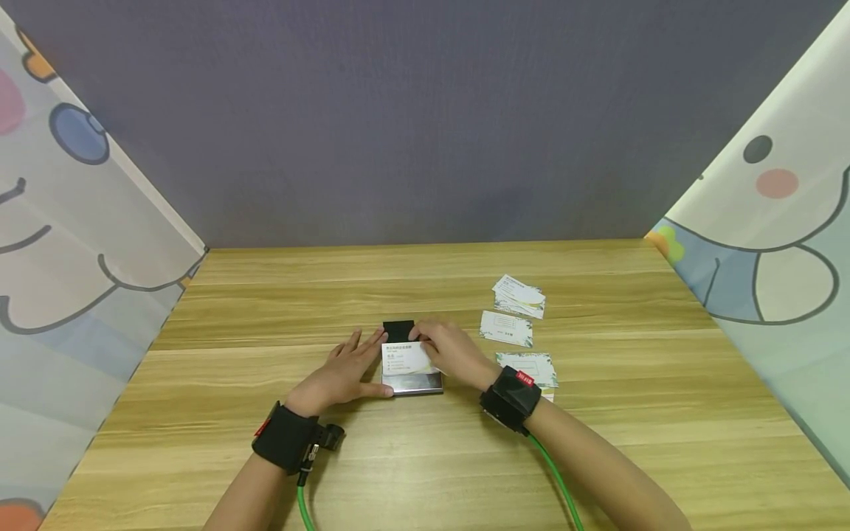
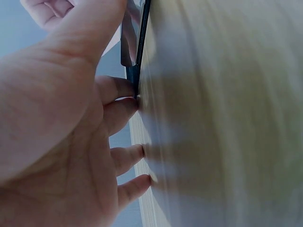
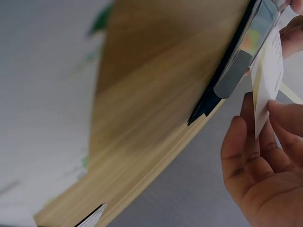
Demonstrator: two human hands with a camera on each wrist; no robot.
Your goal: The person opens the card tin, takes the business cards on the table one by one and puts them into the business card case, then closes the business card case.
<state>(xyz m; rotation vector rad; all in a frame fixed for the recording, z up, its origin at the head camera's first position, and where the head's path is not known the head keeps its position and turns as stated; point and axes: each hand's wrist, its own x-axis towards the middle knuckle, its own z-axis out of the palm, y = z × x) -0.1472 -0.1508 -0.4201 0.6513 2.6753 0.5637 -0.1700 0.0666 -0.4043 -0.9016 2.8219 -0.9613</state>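
Note:
A business card holder with a shiny metal front (image 1: 415, 383) and a black flap (image 1: 398, 331) lies on the table. White printed business cards (image 1: 406, 357) sit at its opening, partly over the metal. My right hand (image 1: 451, 352) pinches the cards at their right edge; in the right wrist view the thumb and fingers hold the white card (image 3: 270, 78) from both sides. My left hand (image 1: 343, 374) lies spread at the holder's left side, its thumb at the near corner. In the left wrist view, fingertips (image 2: 124, 109) touch the holder's black edge and the tabletop.
To the right lie three groups of business cards: a fanned stack (image 1: 519, 296) at the back, a middle group (image 1: 506, 329), and a near stack (image 1: 529, 369) beside the right wrist. A grey panel (image 1: 425, 125) rises behind the wooden table (image 1: 279, 295). Green cables trail from both wristbands.

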